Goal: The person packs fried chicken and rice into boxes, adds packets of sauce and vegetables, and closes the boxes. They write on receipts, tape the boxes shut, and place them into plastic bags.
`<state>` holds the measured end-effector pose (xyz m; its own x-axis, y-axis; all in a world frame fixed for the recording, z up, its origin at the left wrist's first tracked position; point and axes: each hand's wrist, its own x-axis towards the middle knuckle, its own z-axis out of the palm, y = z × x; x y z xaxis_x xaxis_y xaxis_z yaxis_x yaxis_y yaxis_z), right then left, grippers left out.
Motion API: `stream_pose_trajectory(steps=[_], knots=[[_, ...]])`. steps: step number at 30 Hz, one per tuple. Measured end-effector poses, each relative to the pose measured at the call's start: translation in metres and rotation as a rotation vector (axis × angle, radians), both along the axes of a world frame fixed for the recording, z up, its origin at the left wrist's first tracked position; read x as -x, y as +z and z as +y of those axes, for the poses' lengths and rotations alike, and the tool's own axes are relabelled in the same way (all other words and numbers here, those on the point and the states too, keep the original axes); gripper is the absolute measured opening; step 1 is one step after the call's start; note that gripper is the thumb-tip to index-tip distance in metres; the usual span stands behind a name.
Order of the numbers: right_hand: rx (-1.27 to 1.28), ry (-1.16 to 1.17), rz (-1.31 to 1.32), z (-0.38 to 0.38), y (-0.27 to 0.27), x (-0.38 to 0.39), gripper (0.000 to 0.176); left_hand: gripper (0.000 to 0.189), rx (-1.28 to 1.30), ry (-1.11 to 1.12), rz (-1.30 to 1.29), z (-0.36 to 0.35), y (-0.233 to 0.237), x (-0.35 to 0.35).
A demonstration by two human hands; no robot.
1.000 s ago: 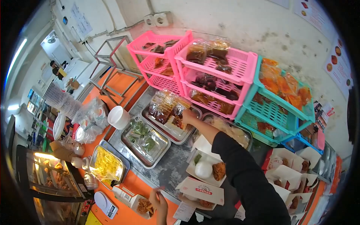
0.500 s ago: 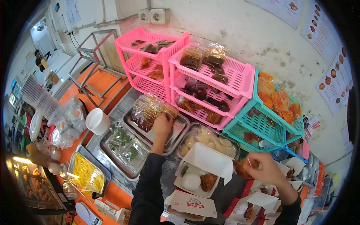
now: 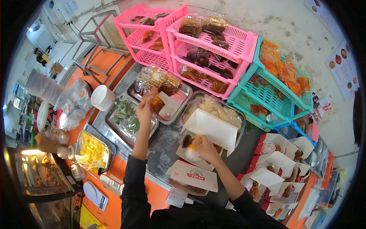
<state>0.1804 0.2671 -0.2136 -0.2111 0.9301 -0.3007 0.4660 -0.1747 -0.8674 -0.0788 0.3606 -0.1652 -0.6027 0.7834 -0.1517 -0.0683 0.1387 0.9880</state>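
Note:
My left hand (image 3: 143, 110) is closed on a small clear sauce packet (image 3: 157, 104) with reddish-brown contents, held over the front of a metal tray (image 3: 176, 114). Behind it in that tray lie more sauce packets (image 3: 152, 79). My right hand (image 3: 206, 149) reaches into an open white meal box (image 3: 210, 128), its fingers pinched on a sauce packet (image 3: 188, 142) with dark and orange parts. A round white rice portion (image 3: 191, 154) sits under that packet. The fried chicken in this box is mostly hidden behind my hand. A second meal box (image 3: 192, 175), lid partly lowered, stands in front.
Pink racks (image 3: 213, 44) and a teal rack (image 3: 280, 82) with sauce bags line the wall. Several open chicken boxes (image 3: 272, 164) stand at right. At left are a tray of leafy packets (image 3: 127, 118), a yellow food tray (image 3: 92, 149), white bowls (image 3: 102, 97) and a scale (image 3: 95, 195).
My right hand has moved left from beside the racks into the open box with its packet. My left hand has drawn back from the tray's pile, now holding a packet. The view has shifted.

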Motion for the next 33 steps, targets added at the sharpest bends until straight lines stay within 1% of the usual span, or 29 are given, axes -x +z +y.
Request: stream_pose_trajectory(steps=[1, 2, 4, 5, 6, 7, 8, 10, 12, 13, 15, 16, 18, 19, 21, 22, 23, 24, 25, 26, 28, 29, 30, 31, 32, 33], knots=[[-0.145, 0.133, -0.198, -0.005, 0.026, -0.002, 0.032, 0.023, -0.107, -0.034, -0.096, -0.009, 0.006, -0.002], [-0.143, 0.133, -0.191, -0.012, 0.041, -0.005, 0.032, 0.023, -0.104, -0.034, -0.089, -0.019, 0.011, -0.001], [-0.322, -0.004, 0.082, -0.034, 0.062, -0.018, 0.034, 0.023, -0.252, -0.16, -0.091, -0.051, 0.03, -0.008], [-0.292, -0.004, 0.069, -0.05, 0.079, -0.03, 0.034, 0.024, -0.193, -0.225, -0.086, -0.077, 0.055, -0.017], [-0.237, -0.031, 0.186, -0.061, 0.1, -0.04, 0.031, 0.025, -0.129, -0.281, -0.042, -0.103, 0.063, -0.014], [-0.19, -0.058, 0.308, -0.069, 0.11, -0.049, 0.029, 0.024, -0.061, -0.384, -0.049, -0.13, 0.058, -0.001], [-0.186, -0.056, 0.308, -0.082, 0.11, -0.06, 0.029, 0.024, 0.002, -0.488, -0.051, -0.158, 0.053, 0.008], [-0.217, -0.115, 0.345, -0.111, 0.106, -0.082, 0.024, 0.024, 0.072, -0.59, -0.104, -0.214, 0.056, 0.001], [-0.237, -0.156, 0.377, -0.136, 0.096, -0.096, 0.021, 0.023, 0.389, -0.654, -0.175, -0.259, 0.039, -0.005], [-0.249, -0.195, 0.401, -0.151, 0.091, -0.099, 0.018, 0.023, 0.403, -0.668, -0.171, -0.268, 0.033, -0.017], [-0.199, -0.25, 0.407, -0.177, 0.086, -0.101, 0.017, 0.022, 0.116, -0.493, -0.111, -0.28, 0.015, -0.063], [-0.162, -0.275, 0.411, -0.187, 0.085, -0.102, 0.015, 0.021, -0.023, -0.389, 0.064, -0.279, 0.003, -0.08], [-0.152, -0.312, 0.442, -0.211, 0.079, -0.097, 0.015, 0.02, -0.205, -0.345, 0.538, -0.278, -0.007, -0.106], [-0.144, -0.344, 0.474, -0.219, 0.076, -0.094, 0.014, 0.02, -0.212, -0.345, 0.537, -0.278, -0.019, -0.107], [-0.136, -0.376, 0.491, -0.233, 0.073, -0.088, 0.013, 0.026, -0.172, -0.484, 0.901, -0.277, -0.045, -0.112], [-0.119, -0.414, 0.502, -0.245, 0.071, -0.087, 0.013, 0.026, -0.182, -0.52, 0.883, -0.282, -0.044, -0.118], [-0.181, -0.44, 0.536, -0.253, 0.068, -0.085, 0.012, 0.03, -0.153, -0.493, 0.865, -0.286, -0.042, -0.122], [-0.194, -0.495, 0.508, -0.262, 0.067, -0.088, 0.012, 0.035, -0.127, -0.472, 0.846, -0.286, -0.042, -0.126], [-0.173, -0.484, 0.499, -0.271, 0.066, -0.091, 0.012, 0.04, -0.107, -0.465, 0.717, -0.281, -0.05, -0.128], [-0.146, -0.468, 0.494, -0.281, 0.063, -0.093, 0.012, 0.04, -0.117, -0.513, 0.697, -0.281, -0.059, -0.129], [-0.181, -0.544, 0.454, -0.3, 0.059, -0.099, 0.011, 0.031, -0.125, -0.548, 0.792, -0.276, -0.045, -0.136], [-0.166, -0.564, 0.385, -0.31, 0.059, -0.103, 0.011, 0.031, -0.126, -0.581, 0.778, -0.277, -0.046, -0.136], [-0.15, -0.58, 0.318, -0.32, 0.058, -0.107, 0.012, 0.025, -0.105, -0.533, 0.744, -0.276, -0.048, -0.136], [-0.142, -0.606, 0.306, -0.33, 0.058, -0.111, 0.012, 0.019, -0.081, -0.483, 0.711, -0.275, -0.05, -0.136], [-0.174, -0.635, 0.182, -0.341, 0.058, -0.117, 0.012, 0.019, -0.076, -0.507, 0.7, -0.275, -0.052, -0.137], [-0.204, -0.66, 0.059, -0.351, 0.058, -0.123, 0.013, 0.018, -0.107, -0.467, 0.731, -0.274, -0.053, -0.137]])
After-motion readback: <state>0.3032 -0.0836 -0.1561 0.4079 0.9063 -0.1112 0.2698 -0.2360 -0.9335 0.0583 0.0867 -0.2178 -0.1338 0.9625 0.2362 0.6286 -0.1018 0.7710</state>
